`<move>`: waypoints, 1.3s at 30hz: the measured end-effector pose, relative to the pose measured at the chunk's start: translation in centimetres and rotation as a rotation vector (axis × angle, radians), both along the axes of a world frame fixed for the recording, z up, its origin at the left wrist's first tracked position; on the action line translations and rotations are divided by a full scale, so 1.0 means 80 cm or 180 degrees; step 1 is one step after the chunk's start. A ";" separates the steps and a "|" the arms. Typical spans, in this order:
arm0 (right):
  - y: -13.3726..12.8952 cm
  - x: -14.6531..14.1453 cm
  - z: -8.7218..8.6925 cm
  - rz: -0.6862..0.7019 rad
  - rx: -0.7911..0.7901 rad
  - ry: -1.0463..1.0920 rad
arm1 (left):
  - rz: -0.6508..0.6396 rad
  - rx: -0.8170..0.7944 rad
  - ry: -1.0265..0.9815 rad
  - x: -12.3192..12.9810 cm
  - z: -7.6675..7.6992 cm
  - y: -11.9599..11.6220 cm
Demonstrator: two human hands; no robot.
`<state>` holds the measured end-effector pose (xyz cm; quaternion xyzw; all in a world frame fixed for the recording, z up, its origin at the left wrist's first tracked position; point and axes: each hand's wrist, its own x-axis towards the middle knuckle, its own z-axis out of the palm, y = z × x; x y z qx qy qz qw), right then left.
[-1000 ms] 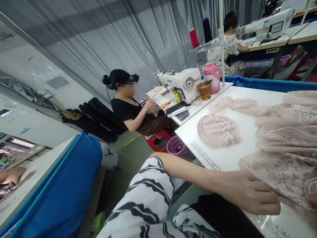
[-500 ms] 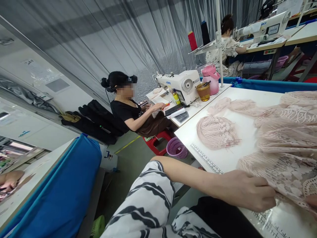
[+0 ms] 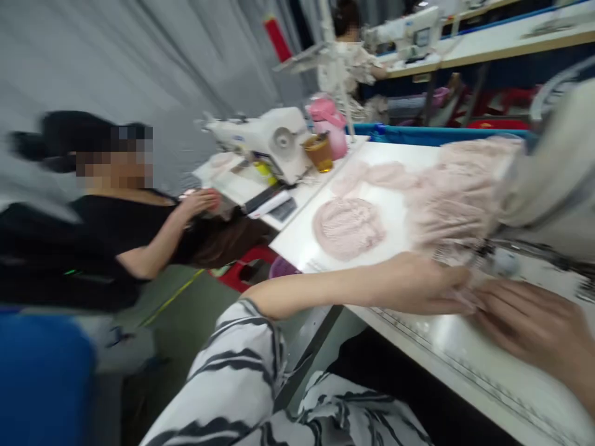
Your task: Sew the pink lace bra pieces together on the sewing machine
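My left hand [image 3: 421, 286] reaches across the table's front part, its fingers pinched on an edge of pale pink lace fabric [image 3: 458, 195]. Right beside it, my right hand [image 3: 534, 319] has its fingers closed on the same edge, fingertips almost meeting the left ones; motion blurs both. Beyond the hands the fabric lies gathered in soft folds and trails off to the left. A separate rounded piece of pink lace [image 3: 348, 228] rests flat on the white table, left of the pile.
A large pale machine body [image 3: 553, 167], blurred, stands at the right with metal parts by the hands. Ruler markings [image 3: 418, 337] run along the table [image 3: 395, 214]. A co-worker [image 3: 139, 229] sits at a white sewing machine [image 3: 274, 139], near an amber cup [image 3: 320, 153] and a pink jug [image 3: 330, 127].
The view has swung right, bringing the pale machine into sight. My right hand has come fully into view, and both hands are now close together at the fabric's edge.
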<state>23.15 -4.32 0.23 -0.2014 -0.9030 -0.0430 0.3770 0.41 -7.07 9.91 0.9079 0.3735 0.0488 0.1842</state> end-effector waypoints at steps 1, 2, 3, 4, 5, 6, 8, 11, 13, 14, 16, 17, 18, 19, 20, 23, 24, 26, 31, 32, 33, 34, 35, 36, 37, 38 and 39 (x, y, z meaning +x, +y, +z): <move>0.002 0.001 0.005 0.0093 0.0347 -0.0098 | -0.0125 0.0035 -0.0010 0.001 -0.004 0.007; 0.005 0.003 0.009 0.0100 0.0471 -0.0277 | -0.0295 0.0082 0.0038 0.003 -0.010 0.015; 0.006 0.005 0.011 -0.0023 0.0418 -0.0393 | -0.0446 0.0230 0.0049 0.006 -0.018 0.022; 0.007 0.006 0.012 -0.0148 0.0319 -0.0452 | -0.0560 0.0441 0.0060 0.009 -0.028 0.029; 0.008 0.007 0.012 -0.0268 0.0159 -0.0619 | -0.0620 0.0675 0.0076 0.012 -0.037 0.035; 0.008 0.008 0.011 -0.0348 0.0035 -0.0764 | -0.0674 0.0936 0.0078 0.016 -0.047 0.039; 0.008 0.008 0.010 -0.0374 -0.0116 -0.0929 | -0.0755 0.1488 0.0044 0.021 -0.062 0.045; 0.012 0.009 0.009 -0.0335 -0.0382 -0.1057 | -0.0872 0.2198 -0.0087 0.022 -0.075 0.047; 0.016 0.010 0.008 -0.0367 -0.0616 -0.1133 | -0.0881 0.2454 -0.0225 0.020 -0.080 0.046; 0.018 0.010 0.007 -0.0393 -0.0705 -0.1169 | -0.0864 0.2523 -0.0319 0.018 -0.082 0.046; 0.020 0.010 0.006 -0.0423 -0.0799 -0.1247 | -0.0799 0.2573 -0.0512 0.016 -0.085 0.045; 0.021 0.009 0.006 -0.0419 -0.0796 -0.1271 | -0.0761 0.2571 -0.0584 0.014 -0.087 0.045; 0.021 0.008 0.005 -0.0402 -0.0760 -0.1264 | -0.0720 0.2560 -0.0633 0.013 -0.088 0.045; 0.021 0.007 0.005 -0.0376 -0.0698 -0.1226 | -0.0673 0.2546 -0.0669 0.013 -0.089 0.045; 0.021 0.006 0.004 -0.0341 -0.0625 -0.1165 | -0.0628 0.2531 -0.0694 0.012 -0.091 0.045; 0.020 0.004 0.003 -0.0197 -0.0459 -0.0958 | -0.0509 0.2522 -0.0771 0.010 -0.093 0.045; 0.020 0.003 0.003 -0.0146 -0.0437 -0.0894 | -0.0492 0.2523 -0.0787 0.009 -0.094 0.045; 0.018 0.003 0.002 -0.0083 -0.0408 -0.0730 | -0.0470 0.2525 -0.0776 0.008 -0.094 0.045; 0.012 0.007 -0.003 -0.0126 -0.0287 -0.0560 | -0.0398 0.2572 -0.0735 0.005 -0.092 0.050; 0.012 0.008 -0.003 -0.0159 -0.0267 -0.0577 | -0.0419 0.2522 -0.0773 0.005 -0.093 0.051; 0.011 0.008 -0.004 -0.0201 -0.0256 -0.0585 | -0.0453 0.2417 -0.0797 0.004 -0.094 0.052; 0.011 0.009 -0.004 -0.0237 -0.0254 -0.0593 | -0.0492 0.2257 -0.0791 0.004 -0.096 0.054; 0.011 0.009 -0.004 -0.0259 -0.0260 -0.0606 | -0.0529 0.2073 -0.0766 0.004 -0.099 0.054; 0.011 0.008 -0.003 -0.0265 -0.0269 -0.0632 | -0.0551 0.1897 -0.0726 0.004 -0.102 0.055; 0.011 0.007 -0.003 -0.0263 -0.0278 -0.0668 | -0.0547 0.1757 -0.0693 0.004 -0.104 0.055; 0.012 0.006 -0.003 -0.0261 -0.0284 -0.0706 | -0.0533 0.1653 -0.0666 0.004 -0.107 0.055; 0.012 0.005 -0.003 -0.0264 -0.0285 -0.0736 | -0.0515 0.1582 -0.0653 0.004 -0.109 0.055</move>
